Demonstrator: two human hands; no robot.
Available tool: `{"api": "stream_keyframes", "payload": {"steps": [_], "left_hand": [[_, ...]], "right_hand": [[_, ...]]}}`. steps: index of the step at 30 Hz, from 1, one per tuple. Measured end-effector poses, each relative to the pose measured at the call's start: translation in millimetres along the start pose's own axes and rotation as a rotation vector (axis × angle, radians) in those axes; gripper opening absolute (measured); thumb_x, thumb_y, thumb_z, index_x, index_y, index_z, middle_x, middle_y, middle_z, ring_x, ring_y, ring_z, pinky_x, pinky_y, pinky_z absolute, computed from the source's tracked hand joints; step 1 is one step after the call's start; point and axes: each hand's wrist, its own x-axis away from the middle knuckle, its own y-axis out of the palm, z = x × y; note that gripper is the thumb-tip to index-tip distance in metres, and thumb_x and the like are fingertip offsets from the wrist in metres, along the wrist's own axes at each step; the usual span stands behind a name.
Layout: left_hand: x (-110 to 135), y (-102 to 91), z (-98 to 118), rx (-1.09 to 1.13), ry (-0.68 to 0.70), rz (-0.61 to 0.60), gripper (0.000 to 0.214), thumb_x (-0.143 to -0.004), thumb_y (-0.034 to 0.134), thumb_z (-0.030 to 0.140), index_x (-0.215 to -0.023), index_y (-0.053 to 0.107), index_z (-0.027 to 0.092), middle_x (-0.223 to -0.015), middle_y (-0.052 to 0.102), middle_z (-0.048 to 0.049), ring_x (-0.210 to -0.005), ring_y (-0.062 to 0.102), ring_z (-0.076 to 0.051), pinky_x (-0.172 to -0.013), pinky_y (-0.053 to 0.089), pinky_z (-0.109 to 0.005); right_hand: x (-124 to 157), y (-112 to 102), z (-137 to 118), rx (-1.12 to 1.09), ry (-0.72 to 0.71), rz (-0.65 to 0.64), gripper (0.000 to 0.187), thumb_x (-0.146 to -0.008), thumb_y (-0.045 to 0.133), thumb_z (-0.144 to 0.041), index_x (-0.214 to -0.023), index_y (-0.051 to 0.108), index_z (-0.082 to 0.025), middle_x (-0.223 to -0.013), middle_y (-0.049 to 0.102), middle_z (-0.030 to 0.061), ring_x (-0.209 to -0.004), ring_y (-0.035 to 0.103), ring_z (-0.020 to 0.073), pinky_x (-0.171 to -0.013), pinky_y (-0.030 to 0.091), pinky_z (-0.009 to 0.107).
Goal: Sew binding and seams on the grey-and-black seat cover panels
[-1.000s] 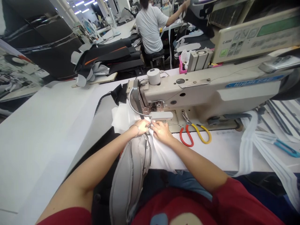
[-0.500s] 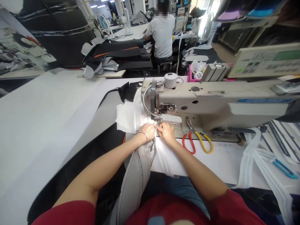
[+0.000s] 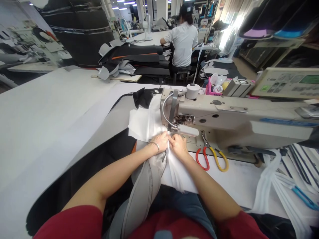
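Observation:
My left hand (image 3: 160, 141) and my right hand (image 3: 178, 145) meet in front of the needle of a beige sewing machine (image 3: 224, 118). Both have fingers curled, pinching white fabric (image 3: 143, 124) that lies under the presser foot. A grey padded piece (image 3: 147, 179) runs from under my left wrist down to my lap. More white cloth (image 3: 178, 174) hangs off the table edge below my right hand. A thin bracelet sits on my left wrist.
Scissors with red and yellow handles (image 3: 211, 157) lie on the machine bed right of my hands. White straps (image 3: 271, 181) hang at the right. A control panel (image 3: 286, 83) stands behind the machine. Dark fabric (image 3: 134, 61) is stacked at the back, where a person (image 3: 183, 39) sits facing away.
The view has tilted up and shifted, so the machine sits further right. My hands stay together at the needle, holding the white fabric.

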Motion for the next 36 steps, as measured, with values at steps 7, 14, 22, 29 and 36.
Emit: {"api": "stream_keyframes", "payload": {"steps": [7, 14, 22, 29, 36], "left_hand": [[-1.3, 7.7, 1.7, 0.09, -0.06, 0.027, 0.038, -0.075, 0.037, 0.018, -0.112, 0.046, 0.013, -0.121, 0.045, -0.0092, -0.107, 0.045, -0.021, -0.09, 0.038, -0.031], [-3.5, 8.1, 6.6, 0.062, -0.062, 0.031, 0.039, -0.072, 0.039, 0.016, -0.11, 0.048, 0.014, -0.121, 0.045, -0.0102, -0.109, 0.044, -0.021, -0.093, 0.036, -0.029], [-12.9, -4.5, 11.2, -0.005, -0.136, -0.041, 0.028, -0.073, 0.036, 0.021, -0.094, 0.054, 0.016, -0.106, 0.046, -0.0093, -0.086, 0.055, -0.019, -0.078, 0.043, -0.031], [1.6, -18.8, 10.8, 0.03, -0.093, -0.129, 0.043, -0.06, 0.052, 0.033, -0.098, 0.047, 0.015, -0.107, 0.047, -0.0104, -0.103, 0.043, -0.026, -0.085, 0.038, -0.033], [-4.3, -7.0, 9.1, 0.168, -0.259, -0.086, 0.027, -0.056, 0.053, 0.016, -0.082, 0.046, 0.018, -0.1, 0.048, -0.0035, -0.09, 0.049, -0.016, -0.073, 0.04, -0.023]], "right_hand": [[-1.0, -5.4, -2.2, 0.017, 0.023, -0.051, 0.03, -0.083, 0.038, -0.027, -0.112, 0.047, -0.027, -0.084, 0.047, 0.0054, -0.081, 0.038, 0.0191, -0.064, 0.02, 0.03], [1.3, -7.8, -2.6, 0.019, 0.029, -0.064, 0.035, -0.083, 0.037, -0.028, -0.118, 0.041, -0.028, -0.094, 0.049, 0.0086, -0.088, 0.039, 0.0217, -0.067, 0.024, 0.032], [5.3, -7.0, -1.5, -0.029, 0.031, 0.03, 0.031, -0.084, 0.035, -0.029, -0.114, 0.042, -0.026, -0.089, 0.051, 0.0052, -0.081, 0.043, 0.0188, -0.067, 0.023, 0.031], [10.9, -1.2, 5.1, -0.127, -0.085, 0.114, 0.023, -0.079, 0.041, -0.02, -0.101, 0.048, -0.017, -0.085, 0.052, 0.0042, -0.072, 0.044, 0.0146, -0.066, 0.021, 0.028], [15.6, 4.9, 6.1, -0.292, -0.196, 0.107, 0.015, -0.074, 0.046, -0.014, -0.078, 0.058, -0.021, -0.076, 0.052, -0.0021, -0.069, 0.045, 0.0099, -0.066, 0.02, 0.026]]}}
